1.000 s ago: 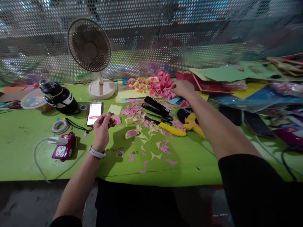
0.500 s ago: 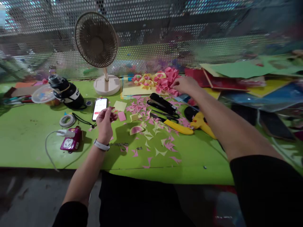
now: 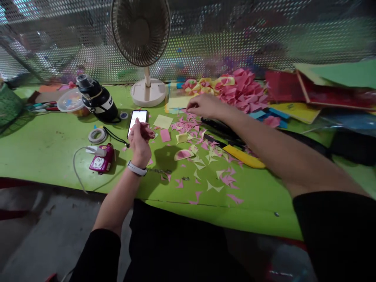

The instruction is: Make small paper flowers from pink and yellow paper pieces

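Note:
Just in front of the phone [image 3: 140, 116], my left hand [image 3: 141, 139] is raised with its fingers curled in and the thumb up. What lies in those fingers, if anything, is too small to make out. My right hand [image 3: 205, 105] reaches over the pink paper scraps [image 3: 188, 124], fingertips drawn together in a pinch whose contents I cannot see. Behind it lie folded pink paper pieces [image 3: 242, 90] and yellow-and-pink paper flowers [image 3: 202, 85]. A yellow paper square [image 3: 163, 122], a pink square [image 3: 165, 135] and a pink half-round with a yellow rim [image 3: 184, 154] lie between the hands.
A fan [image 3: 147, 94] and a black bottle [image 3: 98, 102] stand at the back. Nearer are a tape roll [image 3: 97, 135] and a purple power socket [image 3: 102, 159]. A yellow-handled tool [image 3: 243, 156] lies under my right forearm. Coloured sheets [image 3: 337, 82] are stacked at right.
My right hand has moved left and nearer, from the folded pink pieces to above the scraps. The left hand stays by the phone, its fingers curled. The camera view has shifted.

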`<state>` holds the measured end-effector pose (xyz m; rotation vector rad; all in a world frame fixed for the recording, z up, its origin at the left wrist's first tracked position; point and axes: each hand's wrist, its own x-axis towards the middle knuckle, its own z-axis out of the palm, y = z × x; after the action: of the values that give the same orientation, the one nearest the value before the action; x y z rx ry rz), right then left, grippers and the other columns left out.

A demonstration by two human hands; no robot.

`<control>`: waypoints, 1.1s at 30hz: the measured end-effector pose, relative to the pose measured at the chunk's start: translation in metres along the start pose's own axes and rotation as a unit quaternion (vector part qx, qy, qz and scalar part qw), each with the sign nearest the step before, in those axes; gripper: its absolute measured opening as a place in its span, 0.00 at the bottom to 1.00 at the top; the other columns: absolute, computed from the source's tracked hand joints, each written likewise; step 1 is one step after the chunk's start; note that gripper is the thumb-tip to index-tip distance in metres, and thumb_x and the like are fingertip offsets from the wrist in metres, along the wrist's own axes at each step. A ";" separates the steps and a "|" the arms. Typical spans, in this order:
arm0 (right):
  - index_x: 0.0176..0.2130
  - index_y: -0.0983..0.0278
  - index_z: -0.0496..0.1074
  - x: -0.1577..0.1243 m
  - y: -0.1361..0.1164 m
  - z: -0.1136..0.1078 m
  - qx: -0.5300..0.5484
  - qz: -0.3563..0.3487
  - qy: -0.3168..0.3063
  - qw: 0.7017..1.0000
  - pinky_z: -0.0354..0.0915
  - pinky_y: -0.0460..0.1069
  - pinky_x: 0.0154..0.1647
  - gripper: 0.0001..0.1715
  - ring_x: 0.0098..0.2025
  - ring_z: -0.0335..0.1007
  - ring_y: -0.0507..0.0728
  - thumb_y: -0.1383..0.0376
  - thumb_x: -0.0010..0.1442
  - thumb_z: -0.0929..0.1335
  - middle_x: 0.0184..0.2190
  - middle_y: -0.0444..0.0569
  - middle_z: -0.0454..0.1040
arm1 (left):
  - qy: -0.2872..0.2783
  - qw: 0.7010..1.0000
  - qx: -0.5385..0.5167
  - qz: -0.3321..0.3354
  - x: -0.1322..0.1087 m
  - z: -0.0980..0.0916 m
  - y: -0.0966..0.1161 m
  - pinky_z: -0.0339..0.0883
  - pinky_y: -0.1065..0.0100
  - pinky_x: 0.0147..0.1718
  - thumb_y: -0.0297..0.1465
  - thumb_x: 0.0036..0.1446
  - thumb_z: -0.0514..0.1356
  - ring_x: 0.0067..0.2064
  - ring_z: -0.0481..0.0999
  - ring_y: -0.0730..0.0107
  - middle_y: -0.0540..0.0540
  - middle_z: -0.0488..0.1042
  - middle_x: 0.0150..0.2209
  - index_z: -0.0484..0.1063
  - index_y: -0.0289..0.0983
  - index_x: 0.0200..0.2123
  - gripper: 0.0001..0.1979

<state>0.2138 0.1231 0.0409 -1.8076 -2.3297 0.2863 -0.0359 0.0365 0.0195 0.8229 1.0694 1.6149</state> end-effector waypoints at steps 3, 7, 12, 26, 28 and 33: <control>0.42 0.62 0.79 0.013 -0.034 0.016 0.010 -0.016 -0.044 0.999 0.65 0.52 0.38 0.12 0.42 0.75 0.61 0.59 0.62 0.69 0.43 0.53 0.80 | 0.006 1.000 0.009 0.001 0.000 0.001 0.000 0.61 0.72 0.22 0.48 0.64 0.57 0.20 0.68 0.79 0.52 0.68 0.19 0.71 0.38 0.27 0.21; 0.41 0.62 0.78 0.017 -0.062 0.023 0.006 -0.035 -0.084 0.996 0.64 0.51 0.35 0.12 0.40 0.74 0.60 0.58 0.62 0.70 0.42 0.53 0.79 | -0.011 1.000 0.001 0.002 0.000 0.000 -0.003 0.62 0.71 0.22 0.49 0.63 0.57 0.20 0.68 0.78 0.52 0.69 0.19 0.70 0.38 0.27 0.22; 0.41 0.59 0.79 -0.003 -0.043 -0.008 0.001 -0.045 -0.051 0.998 0.63 0.51 0.38 0.11 0.40 0.74 0.60 0.58 0.62 0.69 0.39 0.49 0.80 | -0.018 1.000 -0.013 0.005 0.000 -0.001 -0.003 0.62 0.72 0.21 0.49 0.62 0.58 0.20 0.68 0.78 0.52 0.69 0.19 0.70 0.38 0.27 0.22; 0.44 0.65 0.79 -0.138 0.104 -0.083 -0.051 0.192 0.066 0.978 0.63 0.50 0.43 0.12 0.44 0.75 0.61 0.66 0.61 0.68 0.44 0.55 0.81 | -0.039 0.999 -0.005 0.030 0.003 0.005 -0.007 0.59 0.75 0.19 0.47 0.59 0.60 0.18 0.67 0.80 0.54 0.68 0.17 0.69 0.38 0.25 0.20; 0.44 0.64 0.79 -0.146 0.118 -0.082 -0.076 0.217 0.057 0.972 0.62 0.50 0.42 0.12 0.44 0.75 0.61 0.65 0.61 0.69 0.43 0.55 0.81 | -0.043 0.998 -0.014 0.033 0.003 0.005 -0.008 0.59 0.75 0.19 0.46 0.58 0.61 0.18 0.67 0.80 0.54 0.69 0.17 0.69 0.37 0.25 0.19; 0.48 0.65 0.79 -0.149 0.141 -0.072 -0.120 0.288 0.031 0.950 0.60 0.50 0.41 0.15 0.47 0.74 0.61 0.64 0.63 0.68 0.47 0.59 0.80 | -0.049 0.998 -0.006 0.026 0.004 0.003 -0.011 0.59 0.75 0.19 0.46 0.57 0.62 0.18 0.67 0.80 0.54 0.70 0.18 0.69 0.37 0.25 0.18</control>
<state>0.4008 0.0157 0.0701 -2.5499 -1.8049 0.0128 -0.0306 0.0424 0.0099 0.9197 0.9764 1.6059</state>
